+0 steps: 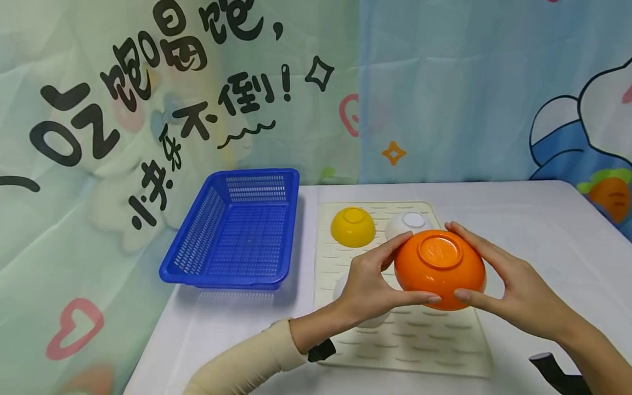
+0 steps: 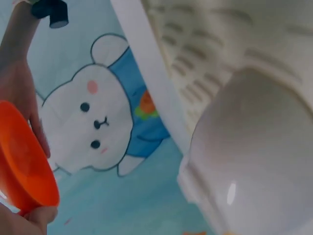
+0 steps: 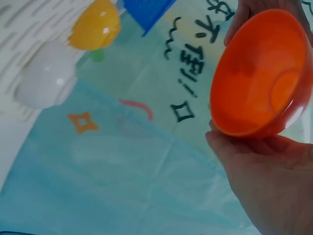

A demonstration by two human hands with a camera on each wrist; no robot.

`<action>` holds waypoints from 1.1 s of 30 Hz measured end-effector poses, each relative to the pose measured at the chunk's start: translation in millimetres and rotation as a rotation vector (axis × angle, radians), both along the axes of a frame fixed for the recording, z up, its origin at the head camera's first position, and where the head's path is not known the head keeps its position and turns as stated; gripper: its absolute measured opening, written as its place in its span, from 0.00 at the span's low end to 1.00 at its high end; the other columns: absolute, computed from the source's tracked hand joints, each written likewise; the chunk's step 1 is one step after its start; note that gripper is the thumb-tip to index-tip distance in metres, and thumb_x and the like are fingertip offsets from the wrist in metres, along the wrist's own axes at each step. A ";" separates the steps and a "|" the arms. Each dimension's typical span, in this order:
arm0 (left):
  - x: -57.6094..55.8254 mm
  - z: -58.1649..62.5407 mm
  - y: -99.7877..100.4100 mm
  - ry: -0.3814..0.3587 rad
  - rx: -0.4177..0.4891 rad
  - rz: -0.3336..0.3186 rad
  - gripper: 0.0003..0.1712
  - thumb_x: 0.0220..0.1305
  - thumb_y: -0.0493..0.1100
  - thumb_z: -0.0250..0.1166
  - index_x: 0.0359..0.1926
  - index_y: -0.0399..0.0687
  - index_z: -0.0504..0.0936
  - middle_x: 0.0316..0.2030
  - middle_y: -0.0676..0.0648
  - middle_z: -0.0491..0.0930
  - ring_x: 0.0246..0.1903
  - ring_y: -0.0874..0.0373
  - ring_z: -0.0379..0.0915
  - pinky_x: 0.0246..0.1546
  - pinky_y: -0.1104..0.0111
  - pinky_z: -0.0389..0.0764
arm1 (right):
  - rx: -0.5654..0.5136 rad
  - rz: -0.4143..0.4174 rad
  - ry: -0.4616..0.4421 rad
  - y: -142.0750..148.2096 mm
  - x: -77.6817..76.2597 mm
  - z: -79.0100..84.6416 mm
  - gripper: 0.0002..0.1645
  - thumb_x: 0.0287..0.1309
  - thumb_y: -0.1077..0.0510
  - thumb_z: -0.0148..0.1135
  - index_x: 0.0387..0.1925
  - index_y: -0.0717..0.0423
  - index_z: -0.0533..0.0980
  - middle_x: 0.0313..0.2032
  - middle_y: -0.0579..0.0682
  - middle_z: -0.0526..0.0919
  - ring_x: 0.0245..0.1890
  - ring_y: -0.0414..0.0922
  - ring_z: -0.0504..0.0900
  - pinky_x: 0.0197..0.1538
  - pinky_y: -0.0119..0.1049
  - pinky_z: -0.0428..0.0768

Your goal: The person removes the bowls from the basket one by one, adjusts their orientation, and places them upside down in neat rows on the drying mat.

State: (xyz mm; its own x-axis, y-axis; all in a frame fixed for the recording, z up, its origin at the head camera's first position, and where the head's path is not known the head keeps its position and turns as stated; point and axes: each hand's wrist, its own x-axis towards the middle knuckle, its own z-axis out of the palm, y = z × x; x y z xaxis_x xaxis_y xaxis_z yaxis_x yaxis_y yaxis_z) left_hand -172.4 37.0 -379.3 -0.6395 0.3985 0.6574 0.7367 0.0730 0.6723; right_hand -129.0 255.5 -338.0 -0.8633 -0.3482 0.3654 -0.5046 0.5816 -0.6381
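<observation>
An orange bowl (image 1: 439, 285) is held upside down in the air above a pale ridged mat (image 1: 424, 345). On its left side my left hand (image 1: 365, 285) grips it, thumb on the near wall and fingers behind. Opposite, my right hand (image 1: 520, 296) holds the other side the same way. The bowl's hollow inside (image 3: 259, 73) shows in the right wrist view. Upside down on the mat are a yellow bowl (image 1: 353, 233) and a white bowl (image 1: 402, 224). A second white bowl (image 1: 373, 320) is mostly hidden behind my left hand and looms large in the left wrist view.
A blue perforated basket (image 1: 257, 233) stands on the white-covered table (image 1: 523, 219), left of the mat. Behind the table hangs a printed cloth backdrop (image 1: 444, 99). A black strap piece (image 1: 555, 373) sticks out by my right wrist.
</observation>
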 end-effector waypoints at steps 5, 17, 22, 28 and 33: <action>0.8 -14.2 13.9 -0.026 -0.048 0.025 0.51 0.35 0.44 0.80 0.63 0.44 0.65 0.55 0.48 0.74 0.54 0.70 0.66 0.51 0.78 0.70 | 0.077 -0.046 0.021 11.0 -3.0 -11.5 0.55 0.39 0.61 0.75 0.68 0.43 0.58 0.63 0.35 0.62 0.58 0.21 0.58 0.54 0.21 0.67; 2.9 -53.7 41.5 -0.075 -0.262 0.104 0.47 0.44 0.52 0.74 0.63 0.50 0.60 0.53 0.52 0.74 0.50 0.70 0.69 0.48 0.84 0.67 | 0.133 0.029 -0.176 41.6 -23.7 -54.1 0.50 0.42 0.54 0.74 0.67 0.51 0.59 0.61 0.58 0.66 0.59 0.45 0.67 0.47 0.68 0.66; 2.6 -67.0 49.4 -0.136 -0.419 0.168 0.45 0.46 0.56 0.72 0.61 0.48 0.59 0.50 0.54 0.73 0.46 0.70 0.70 0.46 0.84 0.67 | 0.176 0.081 -0.216 44.6 -31.9 -70.8 0.48 0.44 0.49 0.72 0.65 0.55 0.59 0.59 0.59 0.69 0.58 0.37 0.67 0.54 0.48 0.72; 5.3 -72.8 55.9 -0.233 -0.655 0.275 0.47 0.45 0.58 0.72 0.60 0.43 0.59 0.46 0.50 0.74 0.41 0.66 0.74 0.41 0.82 0.70 | 0.201 0.144 -0.193 44.0 -38.8 -88.0 0.47 0.43 0.47 0.72 0.62 0.58 0.61 0.56 0.58 0.72 0.53 0.22 0.63 0.51 0.23 0.69; 6.8 -75.7 57.6 -0.301 -0.752 0.294 0.47 0.44 0.58 0.73 0.59 0.41 0.60 0.45 0.48 0.75 0.39 0.64 0.74 0.39 0.81 0.72 | 0.218 0.152 -0.239 42.4 -41.5 -98.5 0.47 0.41 0.44 0.72 0.60 0.59 0.62 0.56 0.59 0.73 0.53 0.28 0.67 0.50 0.18 0.63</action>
